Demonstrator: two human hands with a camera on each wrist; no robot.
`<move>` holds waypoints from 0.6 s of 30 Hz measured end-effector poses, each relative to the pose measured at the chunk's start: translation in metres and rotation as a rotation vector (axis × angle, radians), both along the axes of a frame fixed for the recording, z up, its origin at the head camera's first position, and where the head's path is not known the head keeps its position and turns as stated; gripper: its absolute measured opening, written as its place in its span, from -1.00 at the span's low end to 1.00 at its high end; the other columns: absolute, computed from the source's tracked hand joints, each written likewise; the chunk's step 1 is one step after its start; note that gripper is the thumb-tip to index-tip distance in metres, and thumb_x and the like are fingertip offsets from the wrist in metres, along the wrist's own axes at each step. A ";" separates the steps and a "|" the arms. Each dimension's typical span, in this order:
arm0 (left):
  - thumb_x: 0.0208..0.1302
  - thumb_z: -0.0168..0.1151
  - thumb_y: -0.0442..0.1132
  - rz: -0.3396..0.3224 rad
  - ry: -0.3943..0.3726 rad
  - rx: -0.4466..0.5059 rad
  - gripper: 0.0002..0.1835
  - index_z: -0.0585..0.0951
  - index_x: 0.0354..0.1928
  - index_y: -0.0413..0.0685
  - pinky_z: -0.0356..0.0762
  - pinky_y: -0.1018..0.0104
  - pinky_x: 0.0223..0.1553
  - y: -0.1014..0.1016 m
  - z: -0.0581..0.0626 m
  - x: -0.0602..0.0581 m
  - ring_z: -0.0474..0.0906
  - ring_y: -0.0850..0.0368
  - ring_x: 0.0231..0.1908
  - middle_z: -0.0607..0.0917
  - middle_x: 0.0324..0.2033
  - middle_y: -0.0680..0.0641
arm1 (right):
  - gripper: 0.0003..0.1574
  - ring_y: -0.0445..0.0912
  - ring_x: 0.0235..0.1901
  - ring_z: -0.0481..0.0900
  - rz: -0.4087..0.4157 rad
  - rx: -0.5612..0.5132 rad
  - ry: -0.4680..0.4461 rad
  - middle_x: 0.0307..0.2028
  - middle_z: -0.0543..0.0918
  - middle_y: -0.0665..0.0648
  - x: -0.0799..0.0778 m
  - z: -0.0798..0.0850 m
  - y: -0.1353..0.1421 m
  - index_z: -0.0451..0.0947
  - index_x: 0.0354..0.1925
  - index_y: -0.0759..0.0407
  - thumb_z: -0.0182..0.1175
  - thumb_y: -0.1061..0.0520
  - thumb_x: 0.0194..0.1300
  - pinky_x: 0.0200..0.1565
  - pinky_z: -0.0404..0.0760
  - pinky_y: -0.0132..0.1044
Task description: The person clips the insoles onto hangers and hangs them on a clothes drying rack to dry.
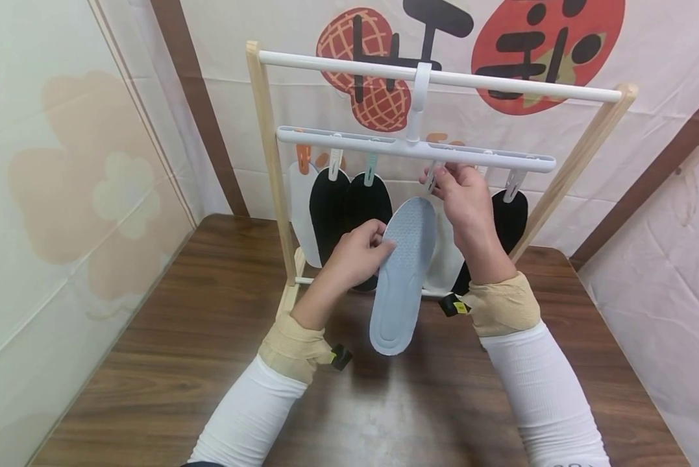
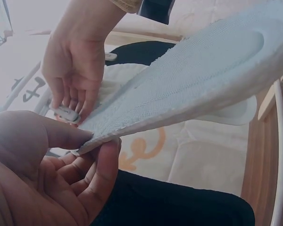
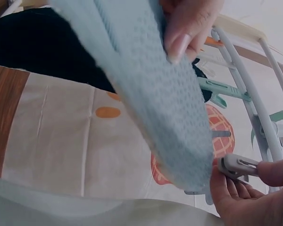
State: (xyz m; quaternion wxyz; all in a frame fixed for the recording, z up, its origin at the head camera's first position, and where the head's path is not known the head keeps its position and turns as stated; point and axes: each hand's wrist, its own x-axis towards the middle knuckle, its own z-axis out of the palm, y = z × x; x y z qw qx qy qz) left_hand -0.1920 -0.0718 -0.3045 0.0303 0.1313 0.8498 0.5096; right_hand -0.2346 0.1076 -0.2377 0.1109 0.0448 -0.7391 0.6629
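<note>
My left hand (image 1: 356, 254) pinches a light blue insole (image 1: 404, 279) by its edge, between thumb and fingers. The insole is tilted, its textured toe end up and its heel end down. Up at the hanger (image 1: 355, 141), my right hand (image 1: 467, 202) grips a pale clothespin (image 3: 238, 165) between thumb and fingers. In the right wrist view the insole's toe end lies close beside that clothespin, not between its jaws. Black insoles (image 1: 330, 214) and white ones (image 1: 304, 214) hang from other clips around both hands.
A wooden frame (image 1: 265, 130) with a white top rod (image 1: 349, 65) carries the hanger by its hook (image 1: 421, 91). An orange clip (image 1: 304, 159) and a green clip (image 1: 371, 168) are on its left half. Below is a brown wooden table (image 1: 209, 337); printed cloth (image 1: 220, 39) hangs behind.
</note>
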 end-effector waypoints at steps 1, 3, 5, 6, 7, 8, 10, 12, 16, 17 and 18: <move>0.50 0.15 -0.18 -0.001 0.002 0.004 -0.71 0.51 0.15 -0.13 0.70 0.23 -0.24 0.000 0.000 0.000 0.67 0.04 -0.28 0.71 -0.19 -0.11 | -0.56 -0.02 0.07 0.66 -0.007 -0.006 0.005 0.10 0.59 0.28 0.000 0.000 -0.001 0.40 0.34 0.26 -0.04 0.19 0.60 0.25 0.51 -0.19; 0.50 0.16 -0.19 -0.005 0.006 0.010 -0.71 0.52 0.15 -0.12 0.70 0.24 -0.24 0.000 0.000 -0.001 0.66 0.05 -0.27 0.71 -0.19 -0.11 | -0.57 -0.02 0.08 0.66 -0.028 -0.010 0.016 0.09 0.59 0.27 0.000 -0.001 -0.003 0.41 0.32 0.26 -0.04 0.19 0.59 0.24 0.52 -0.20; 0.50 0.16 -0.19 -0.006 0.014 0.013 -0.71 0.52 0.15 -0.11 0.69 0.24 -0.24 0.000 0.000 -0.001 0.66 0.05 -0.27 0.71 -0.19 -0.10 | -0.57 -0.02 0.09 0.66 -0.047 -0.009 0.022 0.09 0.60 0.27 0.001 -0.002 -0.004 0.41 0.32 0.25 -0.03 0.19 0.59 0.24 0.52 -0.20; 0.50 0.16 -0.19 -0.007 0.019 0.015 -0.71 0.52 0.15 -0.11 0.69 0.24 -0.24 0.000 0.000 -0.001 0.66 0.05 -0.27 0.71 -0.19 -0.10 | -0.58 -0.03 0.08 0.66 -0.056 -0.009 0.020 0.09 0.61 0.26 0.001 -0.002 -0.004 0.41 0.32 0.23 -0.03 0.18 0.59 0.24 0.52 -0.20; 0.50 0.16 -0.19 -0.007 0.024 0.016 -0.72 0.52 0.15 -0.11 0.69 0.24 -0.25 0.000 0.000 -0.001 0.66 0.05 -0.27 0.71 -0.19 -0.10 | -0.58 -0.03 0.08 0.66 -0.062 -0.014 0.017 0.10 0.61 0.26 0.002 -0.002 -0.004 0.41 0.33 0.20 -0.02 0.18 0.59 0.24 0.52 -0.20; 0.49 0.17 -0.19 -0.007 0.027 0.017 -0.72 0.53 0.15 -0.11 0.69 0.24 -0.25 0.000 0.000 -0.001 0.66 0.05 -0.27 0.71 -0.20 -0.10 | -0.57 -0.04 0.08 0.66 -0.066 -0.012 0.018 0.11 0.61 0.25 0.002 -0.003 -0.004 0.40 0.34 0.19 -0.02 0.19 0.59 0.24 0.52 -0.20; 0.49 0.17 -0.19 -0.004 0.033 0.018 -0.72 0.53 0.15 -0.10 0.68 0.24 -0.26 0.000 0.000 -0.002 0.66 0.06 -0.27 0.71 -0.20 -0.09 | -0.56 -0.03 0.09 0.65 -0.067 -0.021 0.017 0.12 0.60 0.25 0.002 -0.002 -0.004 0.38 0.35 0.16 -0.02 0.19 0.59 0.25 0.51 -0.19; 0.49 0.18 -0.19 -0.003 0.037 0.019 -0.72 0.53 0.14 -0.10 0.67 0.25 -0.27 0.001 0.000 -0.002 0.65 0.06 -0.28 0.72 -0.21 -0.09 | -0.55 -0.02 0.09 0.65 -0.066 -0.034 0.016 0.12 0.60 0.25 0.003 -0.002 -0.004 0.38 0.36 0.14 -0.02 0.19 0.59 0.26 0.50 -0.17; 0.49 0.18 -0.19 0.002 0.045 0.017 -0.72 0.54 0.14 -0.09 0.65 0.27 -0.28 0.001 0.000 -0.003 0.66 0.08 -0.31 0.72 -0.21 -0.07 | -0.55 -0.01 0.09 0.65 -0.058 -0.062 0.011 0.12 0.60 0.24 0.003 -0.002 -0.005 0.38 0.36 0.14 -0.01 0.20 0.58 0.28 0.48 -0.15; 0.48 0.19 -0.18 0.003 0.046 0.018 -0.72 0.54 0.14 -0.09 0.65 0.27 -0.29 0.001 0.000 -0.003 0.66 0.09 -0.32 0.72 -0.22 -0.07 | -0.55 -0.01 0.09 0.65 -0.056 -0.068 0.008 0.12 0.59 0.24 0.003 -0.002 -0.005 0.38 0.36 0.14 -0.01 0.20 0.58 0.28 0.48 -0.15; 0.48 0.19 -0.18 0.005 0.048 0.018 -0.72 0.54 0.14 -0.09 0.65 0.27 -0.29 0.001 0.001 -0.003 0.65 0.09 -0.32 0.72 -0.22 -0.07 | -0.55 -0.01 0.10 0.65 -0.055 -0.070 0.005 0.12 0.60 0.24 0.003 -0.002 -0.005 0.39 0.36 0.14 -0.01 0.20 0.58 0.29 0.47 -0.15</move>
